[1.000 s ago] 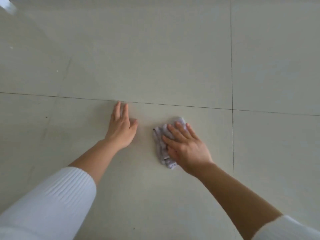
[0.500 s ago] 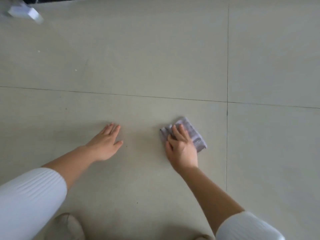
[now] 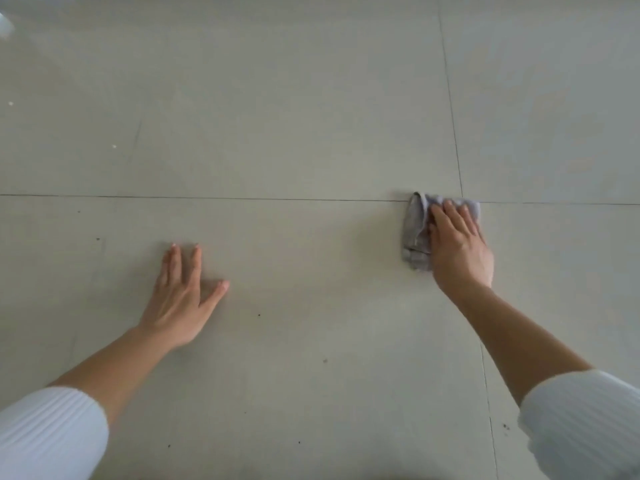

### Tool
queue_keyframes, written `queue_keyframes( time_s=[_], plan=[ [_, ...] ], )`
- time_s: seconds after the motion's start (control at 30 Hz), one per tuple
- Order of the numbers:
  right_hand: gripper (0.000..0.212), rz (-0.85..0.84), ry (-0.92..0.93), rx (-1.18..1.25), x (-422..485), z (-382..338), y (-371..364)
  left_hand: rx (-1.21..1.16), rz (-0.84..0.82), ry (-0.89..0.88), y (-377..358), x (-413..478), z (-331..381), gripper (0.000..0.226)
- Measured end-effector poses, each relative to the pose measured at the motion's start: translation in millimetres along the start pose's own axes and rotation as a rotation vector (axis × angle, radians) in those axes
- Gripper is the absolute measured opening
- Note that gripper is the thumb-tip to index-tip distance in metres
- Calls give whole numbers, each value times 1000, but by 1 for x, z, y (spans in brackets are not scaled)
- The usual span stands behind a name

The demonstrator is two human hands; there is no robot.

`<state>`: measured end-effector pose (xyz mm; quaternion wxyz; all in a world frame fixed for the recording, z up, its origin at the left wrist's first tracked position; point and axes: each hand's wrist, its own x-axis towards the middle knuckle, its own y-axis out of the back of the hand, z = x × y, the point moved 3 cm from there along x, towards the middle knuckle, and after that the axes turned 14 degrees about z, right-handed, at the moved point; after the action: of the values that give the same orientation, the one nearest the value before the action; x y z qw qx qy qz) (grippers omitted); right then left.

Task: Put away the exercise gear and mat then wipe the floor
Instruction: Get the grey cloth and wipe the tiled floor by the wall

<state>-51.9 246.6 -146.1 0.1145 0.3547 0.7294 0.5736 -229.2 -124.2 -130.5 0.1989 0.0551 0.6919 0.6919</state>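
A folded grey cloth (image 3: 415, 230) lies on the pale tiled floor (image 3: 294, 133), right where two grout lines cross. My right hand (image 3: 459, 249) presses flat on top of the cloth, covering its right half. My left hand (image 3: 181, 299) rests palm down on the bare tile to the left, fingers spread, holding nothing. Both forearms are bare below white ribbed sleeves. No exercise gear or mat is in view.
Small dark specks (image 3: 259, 315) dot the tile between and below my hands. A few white flecks (image 3: 114, 146) lie at the far left. A blurred pale object (image 3: 5, 26) sits at the top left corner.
My right hand has slid the cloth to the right and away from me, up to the grout crossing. My left hand stays planted on the tile.
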Motion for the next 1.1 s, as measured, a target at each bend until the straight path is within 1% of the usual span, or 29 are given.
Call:
queue_keyframes(
  time_s=[0.07,0.1,0.13,0.2,0.27,0.33,0.4,0.47,0.5,0.53,0.63,0.67,0.7,0.73,0.83,0.9,0.97,1.0,1.03,1.07,1.1],
  plan=[
    [50,-14,-207,-6,2,-9,-4,-62,39,65,-3,4,-10,81],
    [52,-24,-273,-3,1,-20,-8,-84,62,85,-4,6,-14,80],
    [54,-30,-309,4,-2,-33,-13,-96,82,93,-4,9,-18,80],
    [54,-45,-279,25,-10,-69,-29,-105,102,90,-7,14,-26,80],
    [59,-79,-136,52,-19,-116,-45,-109,113,81,-10,17,-31,84],
    [60,-141,69,74,-26,-168,-55,-117,123,75,-17,19,-33,93],
    [58,-232,330,86,-33,-220,-66,-131,133,79,-21,19,-34,97],
    [59,-404,559,78,-39,-261,-74,-158,142,93,-21,20,-34,98],
    [59,-463,639,64,-41,-273,-76,-166,143,94,-21,20,-34,98],
    [59,-484,704,45,-42,-278,-80,-173,141,91,-21,20,-35,98],
    [59,-465,816,-51,-31,-266,-87,-169,153,64,-24,20,-40,101],
    [57,-438,794,-71,-20,-256,-88,-156,163,51,-25,20,-41,103],
    [59,-407,727,-81,-7,-244,-87,-144,172,41,-26,20,-42,103],
    [63,-378,625,-82,8,-231,-85,-135,175,38,-27,19,-41,102],
    [54,-331,272,-98,50,-179,-77,-141,166,57,-27,17,-37,97],
    [55,-284,23,-138,72,-146,-70,-155,158,70,-27,18,-36,99],
    [56,-250,-206,-157,90,-129,-68,-150,113,82,-26,19,-36,102],
    [56,-252,-282,-150,96,-130,-70,-148,91,88,-26,20,-37,101],
    [56,-266,-310,-138,100,-137,-73,-148,79,94,-25,21,-37,100],
    [56,-284,-282,-127,102,-150,-78,-148,77,96,-25,22,-37,99],
    [55,-296,-203,-114,100,-169,-84,-147,81,96,-24,22,-36,98]
  ],
)
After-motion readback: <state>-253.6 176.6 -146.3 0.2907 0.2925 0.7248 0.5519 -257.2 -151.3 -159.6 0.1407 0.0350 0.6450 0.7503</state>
